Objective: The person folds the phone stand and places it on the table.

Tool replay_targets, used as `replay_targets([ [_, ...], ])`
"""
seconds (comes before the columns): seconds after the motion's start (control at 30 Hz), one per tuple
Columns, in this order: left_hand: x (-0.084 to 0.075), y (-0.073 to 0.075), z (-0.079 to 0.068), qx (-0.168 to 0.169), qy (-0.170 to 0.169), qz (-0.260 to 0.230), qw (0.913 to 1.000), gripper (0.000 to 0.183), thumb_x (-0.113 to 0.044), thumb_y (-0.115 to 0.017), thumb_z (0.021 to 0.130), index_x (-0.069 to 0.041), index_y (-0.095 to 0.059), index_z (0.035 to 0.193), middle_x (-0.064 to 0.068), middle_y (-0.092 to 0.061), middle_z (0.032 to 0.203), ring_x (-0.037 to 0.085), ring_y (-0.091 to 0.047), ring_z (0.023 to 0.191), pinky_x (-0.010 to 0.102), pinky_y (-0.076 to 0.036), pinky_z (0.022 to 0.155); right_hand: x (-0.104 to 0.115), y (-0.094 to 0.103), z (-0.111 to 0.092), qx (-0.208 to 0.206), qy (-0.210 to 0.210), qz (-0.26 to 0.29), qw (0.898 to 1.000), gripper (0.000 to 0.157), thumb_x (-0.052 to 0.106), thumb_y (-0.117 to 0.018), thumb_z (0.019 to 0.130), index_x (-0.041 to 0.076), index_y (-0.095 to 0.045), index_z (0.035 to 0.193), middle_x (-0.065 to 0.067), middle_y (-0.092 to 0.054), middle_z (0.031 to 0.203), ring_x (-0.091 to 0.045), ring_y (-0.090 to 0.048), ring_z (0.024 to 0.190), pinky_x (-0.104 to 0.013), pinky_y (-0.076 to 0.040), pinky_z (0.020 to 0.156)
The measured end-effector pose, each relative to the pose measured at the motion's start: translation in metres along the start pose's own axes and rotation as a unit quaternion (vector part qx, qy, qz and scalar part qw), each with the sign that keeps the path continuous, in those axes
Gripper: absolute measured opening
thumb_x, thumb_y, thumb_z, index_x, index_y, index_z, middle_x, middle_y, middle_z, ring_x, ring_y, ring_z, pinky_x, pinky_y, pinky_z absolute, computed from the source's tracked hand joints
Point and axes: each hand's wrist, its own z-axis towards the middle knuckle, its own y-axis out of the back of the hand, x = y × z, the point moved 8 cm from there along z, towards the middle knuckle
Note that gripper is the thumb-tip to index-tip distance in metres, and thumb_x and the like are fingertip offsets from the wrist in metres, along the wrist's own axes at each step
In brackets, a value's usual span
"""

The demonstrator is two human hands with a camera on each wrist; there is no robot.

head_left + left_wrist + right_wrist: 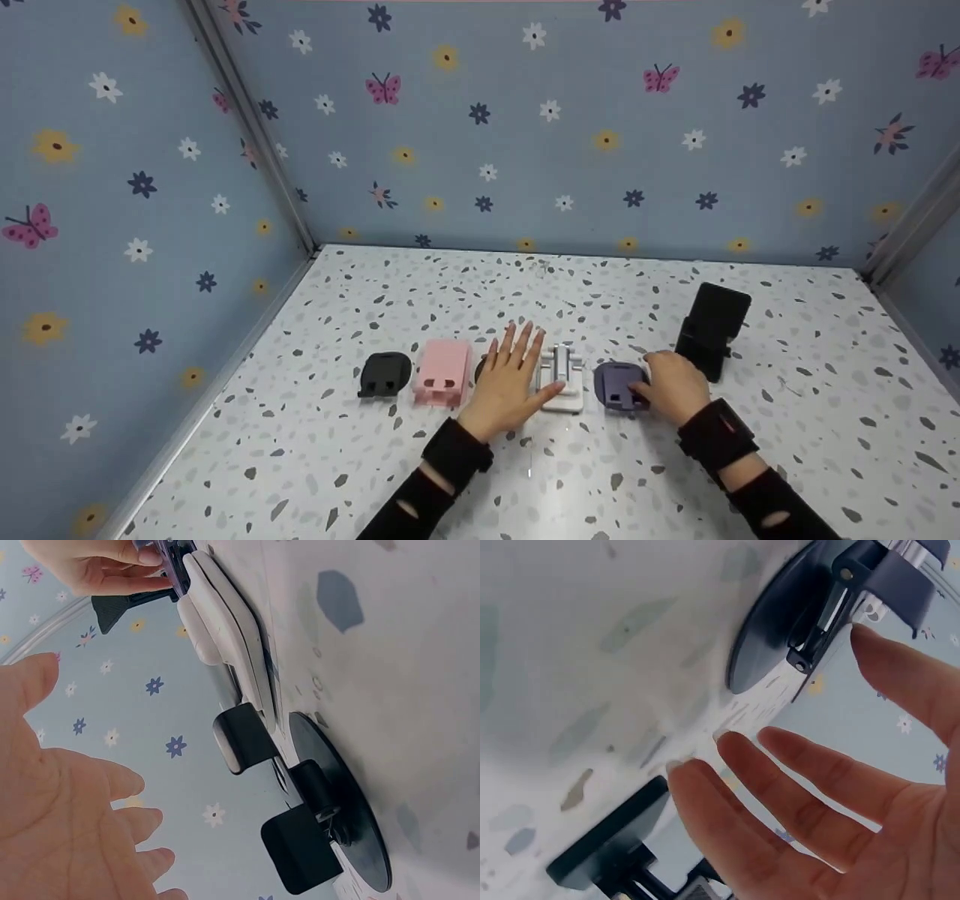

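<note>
Near edge: left hand (508, 382) hovers flat, fingers spread and straight, over a dark stand (330, 810) that the head view almost hides; thumb beside the white folded stand (564, 377). Right hand (673, 386) has fingers extended toward the purple stand (619, 385), at its right side (head view can't settle contact; the right wrist view shows fingers apart, holding nothing). The stands form a left-right row on the speckled table (675, 480), long axes pointing away from the person. Further left: pink stand (443, 372), black folded stand (385, 374). Farthest: upright black stand (711, 328), behind the right hand.
</note>
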Motion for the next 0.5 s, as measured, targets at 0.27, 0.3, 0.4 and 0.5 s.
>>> replay_targets([
  [0.27,-0.001,0.001,0.003,0.005,0.003,0.008,0.9999,0.084,-0.063,-0.035,0.099,-0.010,-0.012,0.159,0.010,-0.003,0.167,0.035,-0.003,0.154,0.051,-0.007,0.126,0.002,0.028,-0.003,-0.108,0.041,-0.031,0.993,0.042,0.012,-0.081,0.078,-0.007,-0.066,0.112,-0.026,-0.066,0.104,-0.043,-0.063,0.095,-0.056,-0.058,0.071],
  [0.3,-0.002,0.001,0.004,0.006,0.003,0.009,0.9999,0.084,-0.063,-0.036,0.099,-0.010,-0.011,0.159,0.010,-0.003,0.167,0.035,-0.003,0.154,0.050,-0.007,0.126,-0.001,0.032,-0.004,-0.122,0.044,-0.027,0.991,0.041,0.011,-0.081,0.079,-0.008,-0.066,0.112,-0.026,-0.066,0.104,-0.043,-0.063,0.095,-0.056,-0.058,0.072],
  [0.4,-0.004,0.001,0.004,0.004,0.000,0.011,0.9999,0.084,-0.062,-0.037,0.099,-0.011,-0.011,0.159,0.011,-0.005,0.167,0.034,-0.003,0.154,0.051,-0.007,0.126,-0.009,0.046,-0.005,-0.162,0.046,-0.010,0.986,0.039,0.011,-0.080,0.080,-0.008,-0.067,0.112,-0.027,-0.067,0.106,-0.044,-0.063,0.097,-0.056,-0.058,0.072],
  [0.5,-0.007,0.000,0.003,0.001,-0.007,0.004,1.0000,0.084,-0.062,-0.038,0.099,-0.010,-0.012,0.159,0.010,-0.005,0.167,0.034,-0.002,0.154,0.051,-0.007,0.126,-0.021,0.059,-0.008,-0.205,0.041,0.022,0.978,0.034,0.008,-0.078,0.082,-0.007,-0.068,0.110,-0.028,-0.067,0.106,-0.045,-0.062,0.097,-0.057,-0.057,0.072],
])
